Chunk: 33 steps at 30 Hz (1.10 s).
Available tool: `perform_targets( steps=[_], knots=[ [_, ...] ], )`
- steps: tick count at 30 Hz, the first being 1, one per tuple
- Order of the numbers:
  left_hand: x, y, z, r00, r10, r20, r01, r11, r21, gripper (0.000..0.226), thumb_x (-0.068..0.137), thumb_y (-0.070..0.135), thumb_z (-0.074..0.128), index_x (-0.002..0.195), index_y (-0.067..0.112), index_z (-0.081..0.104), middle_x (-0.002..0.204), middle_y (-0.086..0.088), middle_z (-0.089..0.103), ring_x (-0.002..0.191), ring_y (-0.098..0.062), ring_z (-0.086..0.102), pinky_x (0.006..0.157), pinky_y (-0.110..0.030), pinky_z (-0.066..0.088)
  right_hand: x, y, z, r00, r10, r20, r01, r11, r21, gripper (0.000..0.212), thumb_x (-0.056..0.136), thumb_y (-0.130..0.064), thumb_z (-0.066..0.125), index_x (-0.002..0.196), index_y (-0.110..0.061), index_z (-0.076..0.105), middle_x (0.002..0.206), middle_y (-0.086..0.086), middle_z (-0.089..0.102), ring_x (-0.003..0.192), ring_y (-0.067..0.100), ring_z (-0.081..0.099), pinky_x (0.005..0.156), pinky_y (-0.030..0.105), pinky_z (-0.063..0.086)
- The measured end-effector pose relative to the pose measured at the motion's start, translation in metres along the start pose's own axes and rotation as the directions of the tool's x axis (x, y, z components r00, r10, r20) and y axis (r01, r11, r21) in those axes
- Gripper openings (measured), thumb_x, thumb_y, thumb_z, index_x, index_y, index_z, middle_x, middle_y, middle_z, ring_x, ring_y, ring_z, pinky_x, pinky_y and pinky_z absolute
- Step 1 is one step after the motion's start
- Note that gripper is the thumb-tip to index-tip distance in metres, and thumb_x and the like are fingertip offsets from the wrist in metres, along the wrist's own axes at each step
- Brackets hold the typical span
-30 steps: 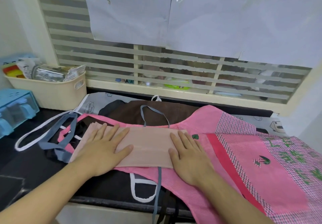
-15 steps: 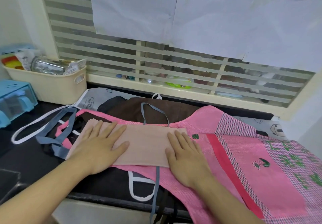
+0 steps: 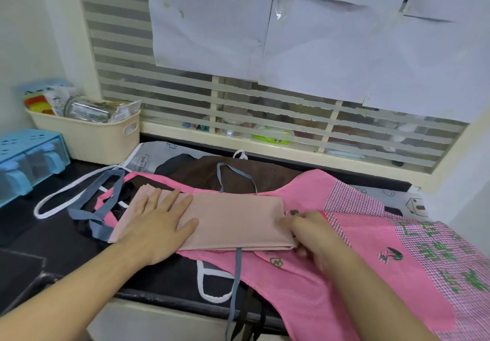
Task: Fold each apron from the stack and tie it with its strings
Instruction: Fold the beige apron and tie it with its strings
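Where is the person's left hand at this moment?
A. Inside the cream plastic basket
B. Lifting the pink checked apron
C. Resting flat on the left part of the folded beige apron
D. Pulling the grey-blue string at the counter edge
C: the left hand lies with straight fingers on the left part of the folded beige apron, while the right hand is at the apron's right end.

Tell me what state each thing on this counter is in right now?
Beige apron: folded into a flat strip, not yet tied.
Grey strings: loose, one hanging over the counter edge.
Pink apron: spread out unfolded underneath.
Left hand: flat, pressing the beige apron.
Right hand: fingers curled at the strip's right end.
Cream basket: filled with packets.
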<state>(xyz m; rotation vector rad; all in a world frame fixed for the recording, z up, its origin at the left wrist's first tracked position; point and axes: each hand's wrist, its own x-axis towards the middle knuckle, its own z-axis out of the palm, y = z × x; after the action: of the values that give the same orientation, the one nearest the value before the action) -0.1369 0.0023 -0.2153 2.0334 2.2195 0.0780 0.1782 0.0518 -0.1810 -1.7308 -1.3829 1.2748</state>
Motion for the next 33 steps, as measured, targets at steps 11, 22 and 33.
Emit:
perform_targets(
  steps=[11, 22, 33],
  knots=[
    [-0.005, 0.123, -0.003, 0.930, 0.365, -0.043, -0.368, 0.923, -0.114, 0.069, 0.102, 0.066, 0.025, 0.165, 0.042, 0.012, 0.176, 0.007, 0.001, 0.161, -0.021, 0.002, 0.130, -0.048, 0.007, -0.033, 0.009, -0.075, 0.996, -0.030, -0.083, 0.053, 0.957, 0.286, 0.018, 0.103, -0.011, 0.054, 0.103, -0.009, 0.072, 0.068, 0.014, 0.067, 0.047, 0.019, 0.061, 0.036, 0.023, 0.045],
    [-0.008, 0.189, 0.025, 0.950, 0.258, 0.175, -0.256, 0.966, -0.037, 0.093, 0.086, 0.093, 0.016, 0.161, 0.048, -0.017, 0.172, 0.012, -0.023, 0.158, -0.033, -0.024, 0.119, -0.071, -0.016, -0.039, 0.066, -0.117, 0.973, 0.055, -0.225, 0.055, 0.889, 0.455, 0.021, 0.095, -0.007, 0.067, 0.075, -0.003, 0.060, 0.057, 0.009, 0.046, 0.046, 0.017, 0.035, 0.042, 0.028, 0.026],
    [-0.012, 0.193, 0.022, 0.961, 0.211, 0.180, -0.206, 0.977, -0.047, 0.104, 0.073, 0.102, 0.021, 0.158, 0.055, -0.017, 0.173, 0.013, -0.019, 0.158, -0.034, -0.026, 0.117, -0.072, -0.018, -0.052, 0.044, -0.061, 0.967, -0.200, -0.159, 0.209, 0.977, 0.040, 0.015, 0.090, -0.005, 0.063, 0.075, -0.008, 0.061, 0.053, 0.007, 0.059, 0.037, 0.015, 0.049, 0.039, 0.024, 0.037]
  ],
)
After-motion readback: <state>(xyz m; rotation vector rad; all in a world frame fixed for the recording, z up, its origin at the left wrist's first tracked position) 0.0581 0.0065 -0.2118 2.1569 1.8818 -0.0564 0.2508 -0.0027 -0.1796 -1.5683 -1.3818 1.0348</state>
